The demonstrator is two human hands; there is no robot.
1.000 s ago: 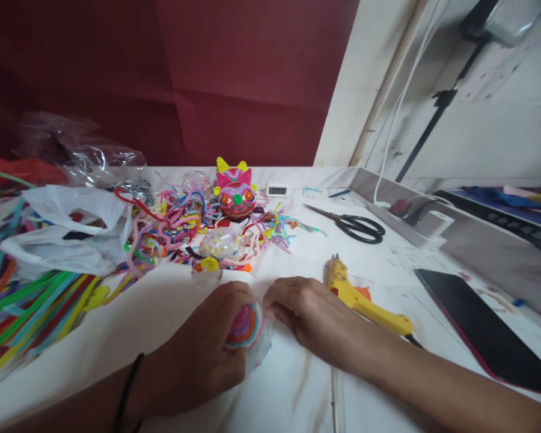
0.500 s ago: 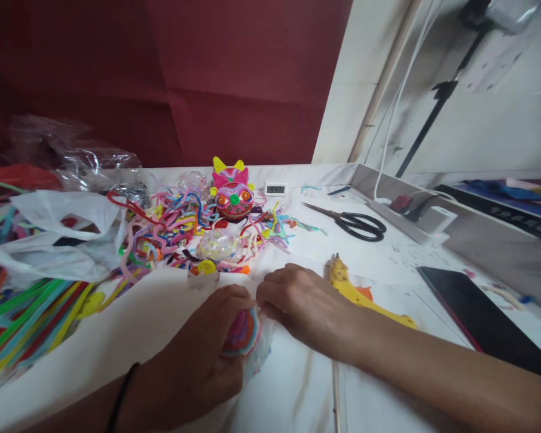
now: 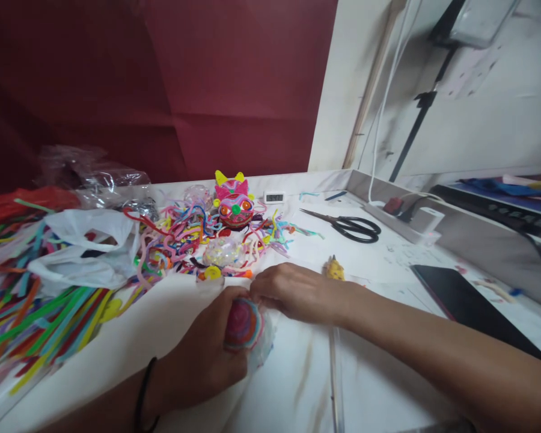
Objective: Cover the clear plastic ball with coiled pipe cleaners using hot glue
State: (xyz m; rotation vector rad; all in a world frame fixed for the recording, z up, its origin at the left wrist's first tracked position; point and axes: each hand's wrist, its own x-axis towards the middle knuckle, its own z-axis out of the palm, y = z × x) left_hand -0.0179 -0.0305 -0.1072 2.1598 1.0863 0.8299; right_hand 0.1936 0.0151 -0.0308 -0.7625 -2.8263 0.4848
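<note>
My left hand point(image 3: 202, 355) grips a clear ball point(image 3: 247, 329) partly covered with coiled pink, orange and blue pipe cleaners, low on the white table. My right hand point(image 3: 293, 291) rests just right of it, fingertips touching the ball's upper edge; whether they pinch anything I cannot tell. A black band circles my left wrist. Behind the hands lies a loose tangle of coloured pipe cleaner pieces point(image 3: 180, 231) with a clear glittery ball point(image 3: 223, 251) in it and a finished pink cat-like figure point(image 3: 233, 201) with yellow ears.
A yellow glue gun point(image 3: 335, 269) lies partly hidden behind my right wrist. Black scissors point(image 3: 349, 226) and a small digital clock point(image 3: 274, 196) sit further back. Bundled pipe cleaners point(image 3: 31, 307) and a white plastic bag point(image 3: 88, 249) fill the left. A dark tablet point(image 3: 464, 304) lies right.
My right hand has slid left and forward, now covering most of the glue gun. The ball in my left hand has turned slightly. The camera view has tilted a little upward.
</note>
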